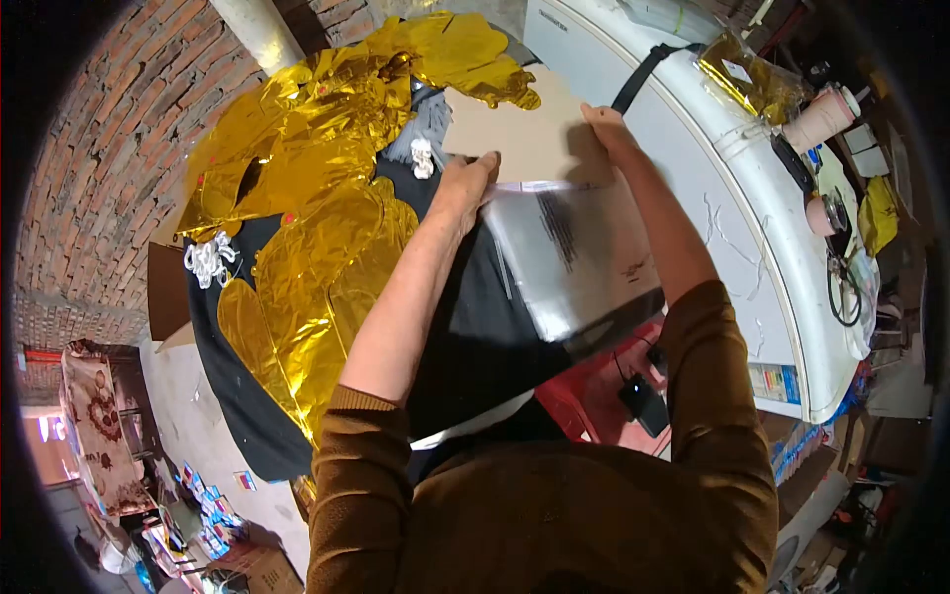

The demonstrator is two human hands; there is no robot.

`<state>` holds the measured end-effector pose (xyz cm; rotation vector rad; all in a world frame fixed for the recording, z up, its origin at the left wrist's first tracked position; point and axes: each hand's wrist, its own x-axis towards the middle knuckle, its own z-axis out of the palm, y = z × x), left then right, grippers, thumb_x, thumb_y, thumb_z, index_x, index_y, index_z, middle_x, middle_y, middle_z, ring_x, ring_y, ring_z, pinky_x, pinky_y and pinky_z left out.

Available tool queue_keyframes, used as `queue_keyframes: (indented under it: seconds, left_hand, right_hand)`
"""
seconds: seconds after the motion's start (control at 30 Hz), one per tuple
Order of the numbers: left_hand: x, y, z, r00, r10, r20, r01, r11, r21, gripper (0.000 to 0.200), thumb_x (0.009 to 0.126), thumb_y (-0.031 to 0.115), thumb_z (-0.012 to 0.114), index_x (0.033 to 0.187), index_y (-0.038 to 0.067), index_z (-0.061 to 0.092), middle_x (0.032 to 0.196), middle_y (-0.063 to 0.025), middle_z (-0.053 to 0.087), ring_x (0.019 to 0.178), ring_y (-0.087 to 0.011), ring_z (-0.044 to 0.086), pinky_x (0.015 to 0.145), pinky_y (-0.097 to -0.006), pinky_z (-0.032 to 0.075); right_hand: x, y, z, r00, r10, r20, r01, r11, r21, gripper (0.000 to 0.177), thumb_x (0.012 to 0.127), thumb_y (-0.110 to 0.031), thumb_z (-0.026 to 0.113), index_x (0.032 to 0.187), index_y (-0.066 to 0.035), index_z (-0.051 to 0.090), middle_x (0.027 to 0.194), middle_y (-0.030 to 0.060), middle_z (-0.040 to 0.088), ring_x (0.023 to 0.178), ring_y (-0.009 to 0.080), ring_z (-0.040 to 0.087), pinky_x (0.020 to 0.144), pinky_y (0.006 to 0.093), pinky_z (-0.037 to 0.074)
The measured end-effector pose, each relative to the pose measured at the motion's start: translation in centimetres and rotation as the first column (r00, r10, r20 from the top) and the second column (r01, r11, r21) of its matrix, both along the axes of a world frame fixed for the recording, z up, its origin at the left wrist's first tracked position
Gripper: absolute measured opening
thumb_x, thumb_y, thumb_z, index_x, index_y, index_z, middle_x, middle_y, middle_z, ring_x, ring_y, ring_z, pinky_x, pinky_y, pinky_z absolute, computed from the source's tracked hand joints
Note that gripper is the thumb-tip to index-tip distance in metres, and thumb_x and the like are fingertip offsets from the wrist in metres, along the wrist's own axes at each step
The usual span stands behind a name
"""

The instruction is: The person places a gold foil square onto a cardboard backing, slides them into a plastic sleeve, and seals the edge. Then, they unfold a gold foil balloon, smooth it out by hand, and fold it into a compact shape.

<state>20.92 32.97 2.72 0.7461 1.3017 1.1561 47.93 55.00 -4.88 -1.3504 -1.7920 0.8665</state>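
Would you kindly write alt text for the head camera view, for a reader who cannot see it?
A person's left hand and right hand hold a cardboard sheet at the mouth of a clear plastic sleeve over a black-covered table. Gold foil balloons lie to the left, a white chest freezer to the right.

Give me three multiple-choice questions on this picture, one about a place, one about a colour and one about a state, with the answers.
1. Where do the foil sheets lie from the cardboard sheet?
A. to its left
B. to its right
C. inside a box
2. The foil sheets are:
A. blue
B. gold
C. green
3. The hands are:
A. both hanging free
B. one on a cup
C. both on the cardboard sheet
Answers:
1. A, the foil fills the person's left side.
2. B, it shines gold.
3. C, the left hand and right hand each touch the cardboard's edge.
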Motion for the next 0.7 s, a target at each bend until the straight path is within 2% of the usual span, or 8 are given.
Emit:
queue_keyframes:
  seconds: [0.07,0.1,0.17,0.2,0.37,0.47,0.67,0.7]
  left_hand:
    - [-0.2,-1.3,0.5,0.998,-0.054,0.021,0.054,0.998,0.028,0.033,0.101,0.022,0.065,0.123,-0.001,0.061,0.093,0.0005,0.063,0.075,-0.0085,0.057,0.081,-0.0264,0.054]
    - [-0.3,-2.2,1.2,0.997,-0.081,-0.021,0.081,0.997,0.020,0.048,0.101,0.025,0.065,0.139,-0.004,0.054,0.115,-0.0078,0.066,0.097,-0.0155,0.063,0.094,-0.0292,0.051]
    - [-0.1,-5.3,3.2,0.993,0.011,-0.119,-0.005,0.999,0.045,0.068,0.101,0.029,0.064,0.153,-0.005,0.038,0.145,-0.0177,0.054,0.132,-0.0259,0.053,0.114,-0.0372,0.039]
    - [0.3,-7.0,4.1,0.990,0.058,-0.128,-0.046,0.995,0.093,0.068,0.099,0.025,0.066,0.149,-0.011,0.038,0.144,-0.0264,0.052,0.135,-0.0306,0.050,0.116,-0.0374,0.035]
    - [2.0,-12.8,2.3,0.971,0.032,-0.238,0.009,0.986,0.168,0.084,0.102,0.036,0.062,0.160,-0.007,0.021,0.163,-0.0286,0.031,0.153,-0.0338,0.031,0.124,-0.0377,0.024]
    - [4.1,-14.0,0.8,0.994,0.016,-0.105,0.003,0.983,0.183,0.092,0.103,0.042,0.060,0.163,-0.004,0.009,0.168,-0.0267,0.021,0.156,-0.0324,0.022,0.125,-0.0358,0.020]
    - [5.4,-13.9,-0.4,0.987,0.049,0.154,-0.085,0.967,0.239,0.088,0.105,0.033,0.058,0.164,0.000,0.001,0.170,-0.0245,0.009,0.158,-0.0303,0.011,0.127,-0.0372,0.015]
    - [5.1,-14.2,-0.1,0.989,0.059,0.136,-0.090,0.967,0.236,0.085,0.105,0.028,0.057,0.164,0.000,0.002,0.170,-0.0246,0.011,0.158,-0.0303,0.013,0.127,-0.0373,0.016]
  right_hand:
    - [0.5,-2.1,2.5,0.999,0.028,-0.046,-0.034,0.992,-0.124,0.052,0.100,-0.056,0.056,0.090,-0.005,0.067,0.079,0.0005,0.062,0.075,0.0119,0.053,0.069,0.0313,0.044]
    - [0.9,-3.3,4.8,0.997,0.016,-0.074,-0.033,0.972,-0.233,0.052,0.100,-0.057,0.055,0.091,-0.007,0.067,0.080,-0.0006,0.061,0.075,0.0113,0.052,0.069,0.0298,0.043]
    - [2.1,-5.6,6.3,0.991,0.006,-0.136,-0.049,0.945,-0.322,0.051,0.100,-0.064,0.052,0.098,-0.015,0.066,0.083,-0.0049,0.060,0.074,0.0093,0.050,0.070,0.0260,0.039]
    - [2.9,-6.9,6.6,0.986,-0.008,-0.164,-0.049,0.939,-0.342,0.051,0.100,-0.065,0.052,0.100,-0.016,0.066,0.083,-0.0058,0.060,0.074,0.0090,0.050,0.070,0.0262,0.039]
    - [6.9,-15.3,8.4,0.961,-0.090,-0.262,-0.071,0.834,-0.547,0.056,0.104,-0.057,0.052,0.136,-0.013,0.062,0.117,0.0014,0.067,0.103,0.0109,0.060,0.095,0.0287,0.046]
    - [7.1,-19.1,7.0,0.929,-0.090,-0.360,-0.159,0.780,-0.605,0.062,0.107,-0.050,0.050,0.153,-0.009,0.048,0.132,0.0058,0.066,0.115,0.0149,0.062,0.106,0.0315,0.044]
    - [7.3,-19.2,4.0,0.913,0.174,-0.368,-0.287,0.916,-0.280,0.067,0.108,-0.038,0.049,0.160,0.000,0.030,0.155,0.0134,0.048,0.139,0.0245,0.048,0.117,0.0345,0.035]
    - [7.3,-18.9,3.7,0.947,0.212,-0.242,-0.275,0.924,-0.267,0.068,0.108,-0.038,0.050,0.160,0.000,0.029,0.157,0.0154,0.045,0.142,0.0262,0.045,0.118,0.0351,0.033]
